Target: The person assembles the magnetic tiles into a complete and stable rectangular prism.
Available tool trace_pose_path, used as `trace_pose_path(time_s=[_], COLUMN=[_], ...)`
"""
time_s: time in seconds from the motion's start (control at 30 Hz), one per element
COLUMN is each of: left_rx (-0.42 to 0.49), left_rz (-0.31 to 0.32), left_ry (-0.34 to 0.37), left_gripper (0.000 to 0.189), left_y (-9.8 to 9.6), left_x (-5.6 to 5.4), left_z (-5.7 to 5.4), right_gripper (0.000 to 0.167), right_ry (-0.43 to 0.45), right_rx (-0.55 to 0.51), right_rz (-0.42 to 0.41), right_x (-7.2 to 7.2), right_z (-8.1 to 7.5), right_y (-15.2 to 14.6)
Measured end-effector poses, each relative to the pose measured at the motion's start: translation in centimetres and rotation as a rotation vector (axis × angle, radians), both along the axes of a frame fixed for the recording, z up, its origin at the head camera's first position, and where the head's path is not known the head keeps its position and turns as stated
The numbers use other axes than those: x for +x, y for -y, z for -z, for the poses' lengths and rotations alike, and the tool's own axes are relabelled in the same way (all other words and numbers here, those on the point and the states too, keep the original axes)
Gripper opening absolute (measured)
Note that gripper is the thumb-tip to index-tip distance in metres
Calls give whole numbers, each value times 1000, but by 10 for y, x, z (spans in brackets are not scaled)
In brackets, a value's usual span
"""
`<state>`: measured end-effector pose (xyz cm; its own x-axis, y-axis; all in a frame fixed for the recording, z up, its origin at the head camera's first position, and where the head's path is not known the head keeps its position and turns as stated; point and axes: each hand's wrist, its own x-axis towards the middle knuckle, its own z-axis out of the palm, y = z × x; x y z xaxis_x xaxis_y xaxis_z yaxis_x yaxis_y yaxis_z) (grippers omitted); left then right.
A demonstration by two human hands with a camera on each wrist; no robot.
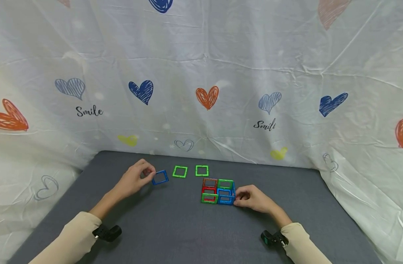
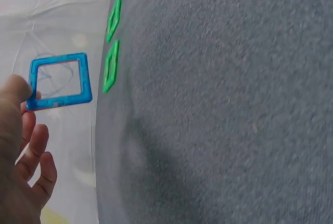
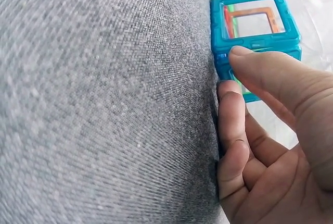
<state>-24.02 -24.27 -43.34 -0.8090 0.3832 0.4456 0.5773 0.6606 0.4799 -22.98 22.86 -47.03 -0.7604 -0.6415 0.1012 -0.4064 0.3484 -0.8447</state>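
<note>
My left hand pinches a blue square magnetic tile by one edge, thumb against fingertips, and holds it up over the table's left part. Its other fingers curl loosely below in the left wrist view. My right hand is at the right side of a box-like structure of magnetic tiles, made of red, orange, green and blue open frames. In the right wrist view, the thumb presses the corner of a blue tile, with curled fingers low beside it, gripping the structure's corner.
Two green square tiles lie on the dark grey table: one green tile beside the held blue one, another green tile just behind the structure. A white cloth printed with hearts hangs behind and around the table.
</note>
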Motion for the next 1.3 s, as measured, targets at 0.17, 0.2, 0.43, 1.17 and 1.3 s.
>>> trace_pose_path(time_s=[0.17, 0.2, 0.43, 1.17, 1.3], left_rx=[8, 8, 59, 245, 253], left_rz=[10, 10, 23, -44, -82], left_ry=[-22, -25, -39, -69, -65], left_gripper=[1, 1, 9, 8, 11], left_y=[-4, -5, -9, -38, -47], left_x=[2, 2, 5, 19, 22], left_z=[2, 2, 4, 14, 18], right_gripper=[8, 8, 9, 8, 8], right_ry=[10, 13, 15, 14, 12], right_rx=[5, 5, 4, 4, 4], right_rz=[6, 7, 0, -1, -1], right_x=[0, 0, 0, 1, 1], right_z=[0, 0, -1, -1, -1], right_y=[0, 0, 0, 0, 0])
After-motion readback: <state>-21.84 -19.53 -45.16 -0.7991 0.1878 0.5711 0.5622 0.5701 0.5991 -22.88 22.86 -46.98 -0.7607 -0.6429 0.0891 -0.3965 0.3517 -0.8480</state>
